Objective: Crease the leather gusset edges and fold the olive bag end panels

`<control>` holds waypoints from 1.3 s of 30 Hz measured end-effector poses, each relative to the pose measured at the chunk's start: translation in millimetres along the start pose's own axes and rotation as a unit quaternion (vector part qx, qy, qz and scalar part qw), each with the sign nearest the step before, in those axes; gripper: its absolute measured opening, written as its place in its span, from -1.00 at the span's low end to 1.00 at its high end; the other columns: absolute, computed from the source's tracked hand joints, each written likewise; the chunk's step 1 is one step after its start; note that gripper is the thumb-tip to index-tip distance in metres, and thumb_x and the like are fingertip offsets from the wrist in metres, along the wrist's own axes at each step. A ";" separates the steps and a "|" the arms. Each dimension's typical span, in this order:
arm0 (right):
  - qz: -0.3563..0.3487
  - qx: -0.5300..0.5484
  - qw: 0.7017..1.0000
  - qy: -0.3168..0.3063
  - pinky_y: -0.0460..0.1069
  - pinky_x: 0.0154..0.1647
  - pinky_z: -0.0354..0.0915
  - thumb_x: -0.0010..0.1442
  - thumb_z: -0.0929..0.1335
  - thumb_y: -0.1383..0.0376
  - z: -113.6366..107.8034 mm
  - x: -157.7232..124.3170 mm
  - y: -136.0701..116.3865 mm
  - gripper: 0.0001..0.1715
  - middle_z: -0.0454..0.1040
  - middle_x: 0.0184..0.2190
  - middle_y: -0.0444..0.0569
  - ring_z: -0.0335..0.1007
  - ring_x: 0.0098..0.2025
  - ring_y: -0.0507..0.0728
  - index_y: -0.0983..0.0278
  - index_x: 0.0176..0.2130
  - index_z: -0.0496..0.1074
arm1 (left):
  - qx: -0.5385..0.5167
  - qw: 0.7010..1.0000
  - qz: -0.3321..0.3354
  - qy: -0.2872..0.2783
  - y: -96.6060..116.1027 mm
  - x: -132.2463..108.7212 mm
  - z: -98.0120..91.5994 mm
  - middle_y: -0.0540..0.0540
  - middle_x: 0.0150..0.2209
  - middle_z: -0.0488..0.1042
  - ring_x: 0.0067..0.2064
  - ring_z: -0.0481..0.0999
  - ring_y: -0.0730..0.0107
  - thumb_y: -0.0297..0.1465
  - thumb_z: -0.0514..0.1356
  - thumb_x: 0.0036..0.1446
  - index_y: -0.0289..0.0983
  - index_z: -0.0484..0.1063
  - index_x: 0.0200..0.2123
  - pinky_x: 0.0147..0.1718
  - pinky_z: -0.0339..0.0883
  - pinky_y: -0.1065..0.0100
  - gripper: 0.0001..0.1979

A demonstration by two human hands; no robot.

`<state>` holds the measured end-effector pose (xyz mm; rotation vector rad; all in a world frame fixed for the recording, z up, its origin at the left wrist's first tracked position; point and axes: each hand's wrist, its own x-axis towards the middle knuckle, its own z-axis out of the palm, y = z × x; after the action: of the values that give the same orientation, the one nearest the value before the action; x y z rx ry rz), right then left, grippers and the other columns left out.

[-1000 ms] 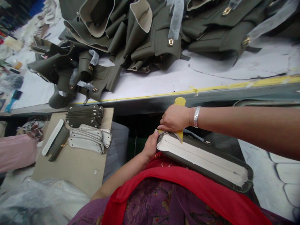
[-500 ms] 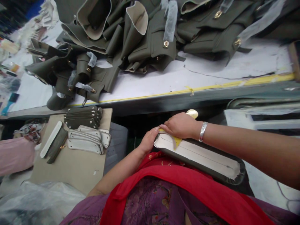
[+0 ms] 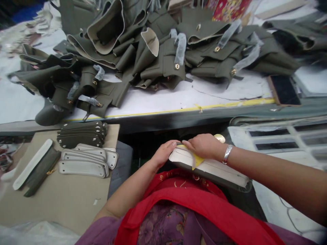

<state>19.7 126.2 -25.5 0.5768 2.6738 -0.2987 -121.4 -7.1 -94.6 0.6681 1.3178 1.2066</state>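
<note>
An olive-green bag part (image 3: 222, 173) with a pale, flat upper face lies slanted across my lap. My left hand (image 3: 163, 154) grips its left end, thumb along the top edge and the other fingers partly hidden behind. Close beside that thumb, my right hand (image 3: 204, 145) is closed, its fingertips pinching the same edge. A yellow strip (image 3: 198, 161) shows from under the right hand and crosses the pale face. Behind the hand, a rounded gold-coloured end (image 3: 219, 138) sticks out; what it belongs to is hidden.
Many olive bag pieces (image 3: 153, 68) with gold clasps cover the white worktable (image 3: 158, 102). A phone (image 3: 284, 90) lies near its edge. On a board (image 3: 76, 194) at left are dark strips (image 3: 80, 134) and pale strips (image 3: 81, 168). A white slatted surface (image 3: 278, 146) stands at right.
My view has swung to the right, bringing the phone into sight. Both hands stay at the bag part's left end; my right fingertips have shifted slightly along its edge.
</note>
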 end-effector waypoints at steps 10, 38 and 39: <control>0.214 0.062 0.975 -0.006 0.13 -0.21 0.28 0.29 0.00 -0.03 -29.8 -72.2 -16.4 -0.25 0.53 -0.29 0.23 0.45 -0.20 0.33 0.35 -0.28 0.53 | 0.089 0.995 -0.044 -0.013 33.7 -17.9 -34.4 -0.20 0.08 0.38 -0.29 0.48 0.37 -0.10 0.01 0.20 -0.25 0.41 0.01 -0.29 0.36 0.34 -0.54; 0.222 0.902 0.361 0.082 -0.01 -0.37 0.42 0.11 0.34 0.41 54.4 -41.1 -152.3 -0.85 0.54 -0.42 0.01 0.48 -0.45 0.10 0.36 -0.23 0.40 | -0.270 0.956 -0.021 -0.116 -1.1 -14.4 -11.2 -0.15 -0.04 0.46 -0.04 0.45 0.26 0.05 -0.21 0.22 -0.23 0.30 0.08 0.03 0.23 0.27 -0.37; 0.224 0.904 0.355 0.079 -0.01 -0.36 0.42 0.11 0.33 0.41 53.1 -40.2 -151.6 -0.85 0.54 -0.42 0.02 0.48 -0.44 0.10 0.36 -0.23 0.40 | -0.262 0.959 -0.014 -0.105 -2.2 -13.5 -9.5 -0.14 -0.05 0.47 -0.04 0.45 0.27 0.05 -0.21 0.22 -0.23 0.31 0.07 0.03 0.23 0.28 -0.37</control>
<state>5.0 -38.3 -38.0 1.6594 0.7459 -2.9683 -127.5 -22.6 -93.7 0.3764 0.7789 1.3479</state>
